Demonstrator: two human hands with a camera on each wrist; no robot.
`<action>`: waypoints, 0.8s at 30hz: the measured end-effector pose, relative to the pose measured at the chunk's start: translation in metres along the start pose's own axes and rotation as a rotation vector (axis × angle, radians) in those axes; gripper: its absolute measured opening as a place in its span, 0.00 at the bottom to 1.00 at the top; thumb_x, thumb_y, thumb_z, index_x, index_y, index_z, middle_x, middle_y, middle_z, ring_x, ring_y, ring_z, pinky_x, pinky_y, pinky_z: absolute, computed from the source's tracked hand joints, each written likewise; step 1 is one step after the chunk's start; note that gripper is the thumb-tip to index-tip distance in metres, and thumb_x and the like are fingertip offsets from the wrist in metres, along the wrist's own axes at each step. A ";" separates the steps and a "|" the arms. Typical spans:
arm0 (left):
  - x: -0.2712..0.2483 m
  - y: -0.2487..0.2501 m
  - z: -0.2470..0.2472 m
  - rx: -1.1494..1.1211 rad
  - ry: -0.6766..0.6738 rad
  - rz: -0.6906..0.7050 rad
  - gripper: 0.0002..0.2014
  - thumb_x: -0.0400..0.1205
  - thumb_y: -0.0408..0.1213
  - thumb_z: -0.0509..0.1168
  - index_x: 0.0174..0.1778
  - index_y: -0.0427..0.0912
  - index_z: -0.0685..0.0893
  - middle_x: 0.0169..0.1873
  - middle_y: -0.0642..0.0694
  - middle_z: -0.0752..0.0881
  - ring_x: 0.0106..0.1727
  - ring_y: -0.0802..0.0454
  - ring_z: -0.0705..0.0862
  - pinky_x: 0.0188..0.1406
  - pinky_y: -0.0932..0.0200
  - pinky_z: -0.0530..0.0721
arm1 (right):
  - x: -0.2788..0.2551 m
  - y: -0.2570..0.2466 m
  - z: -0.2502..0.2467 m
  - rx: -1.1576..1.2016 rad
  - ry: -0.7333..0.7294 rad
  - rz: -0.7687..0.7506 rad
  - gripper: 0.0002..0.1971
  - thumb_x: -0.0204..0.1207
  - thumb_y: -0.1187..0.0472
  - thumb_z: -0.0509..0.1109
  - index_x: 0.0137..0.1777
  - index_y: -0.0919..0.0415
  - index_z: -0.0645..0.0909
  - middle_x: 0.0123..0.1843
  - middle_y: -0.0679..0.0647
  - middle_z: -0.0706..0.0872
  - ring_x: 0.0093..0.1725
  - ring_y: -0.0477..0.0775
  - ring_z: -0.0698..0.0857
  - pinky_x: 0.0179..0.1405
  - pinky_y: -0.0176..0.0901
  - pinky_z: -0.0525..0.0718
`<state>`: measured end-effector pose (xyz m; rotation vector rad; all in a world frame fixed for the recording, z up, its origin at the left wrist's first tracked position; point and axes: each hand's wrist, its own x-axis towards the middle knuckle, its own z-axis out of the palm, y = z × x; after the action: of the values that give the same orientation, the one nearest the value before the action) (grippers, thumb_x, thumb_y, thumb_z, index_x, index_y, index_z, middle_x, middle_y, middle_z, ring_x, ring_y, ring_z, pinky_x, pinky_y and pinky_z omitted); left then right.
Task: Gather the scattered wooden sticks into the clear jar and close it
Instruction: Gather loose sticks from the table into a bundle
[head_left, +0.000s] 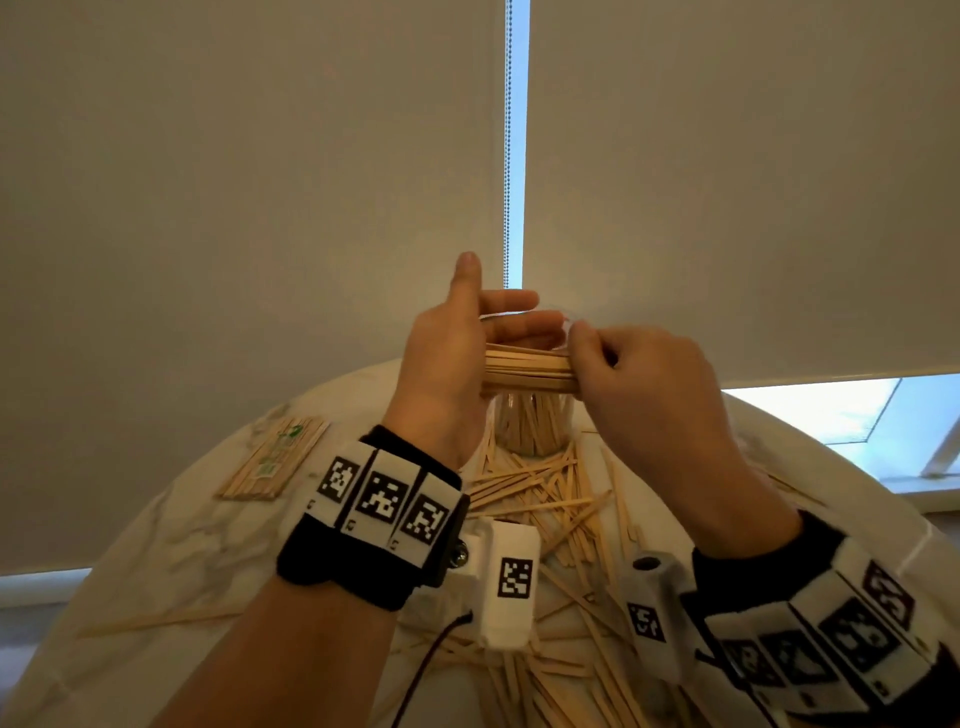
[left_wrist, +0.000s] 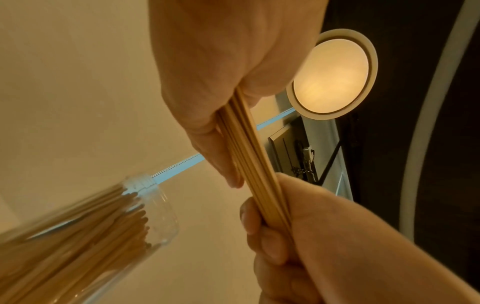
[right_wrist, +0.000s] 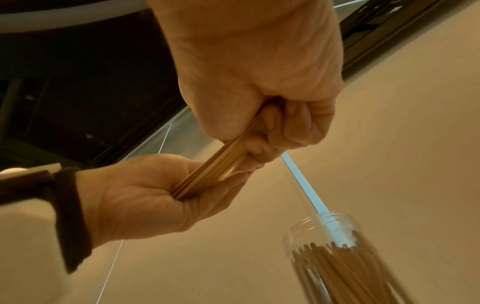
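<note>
I hold a bundle of wooden sticks level in the air, right above the clear jar. My right hand grips the bundle's right end with curled fingers. My left hand has its thumb up and fingers straight, and its palm presses against the bundle's left ends. The jar stands upright without a lid and holds several sticks on end. In the right wrist view the bundle butts into the left palm, with the jar's mouth below. The left wrist view shows the bundle and the jar.
Several loose sticks lie scattered on the round white table, in front of the jar and under my wrists. A wrapped packet of sticks lies at the left. Roller blinds with a bead chain hang behind the table.
</note>
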<state>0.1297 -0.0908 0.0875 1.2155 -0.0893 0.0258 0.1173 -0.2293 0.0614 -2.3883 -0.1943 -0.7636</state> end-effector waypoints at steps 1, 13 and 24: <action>0.002 0.000 -0.003 0.011 -0.006 -0.007 0.28 0.91 0.55 0.52 0.58 0.34 0.87 0.45 0.37 0.94 0.45 0.41 0.94 0.45 0.50 0.92 | 0.000 -0.001 0.001 -0.007 -0.010 0.004 0.22 0.89 0.46 0.54 0.40 0.47 0.86 0.25 0.44 0.79 0.25 0.41 0.78 0.24 0.28 0.64; 0.009 -0.003 -0.018 0.462 -0.137 0.002 0.21 0.79 0.53 0.73 0.48 0.34 0.91 0.36 0.37 0.93 0.18 0.60 0.70 0.14 0.70 0.68 | 0.005 0.007 -0.007 -0.157 0.093 -0.201 0.24 0.87 0.37 0.49 0.44 0.47 0.81 0.32 0.45 0.77 0.32 0.45 0.75 0.28 0.39 0.66; 0.024 -0.008 -0.027 0.413 -0.121 -0.161 0.27 0.84 0.63 0.60 0.58 0.41 0.88 0.44 0.41 0.94 0.29 0.54 0.86 0.24 0.66 0.81 | 0.013 0.027 -0.008 -0.287 0.131 -0.155 0.31 0.85 0.34 0.50 0.36 0.52 0.85 0.23 0.47 0.77 0.26 0.47 0.77 0.27 0.41 0.73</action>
<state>0.1560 -0.0690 0.0722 1.6334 -0.0942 -0.1777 0.1329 -0.2561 0.0597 -2.6016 -0.2304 -1.0802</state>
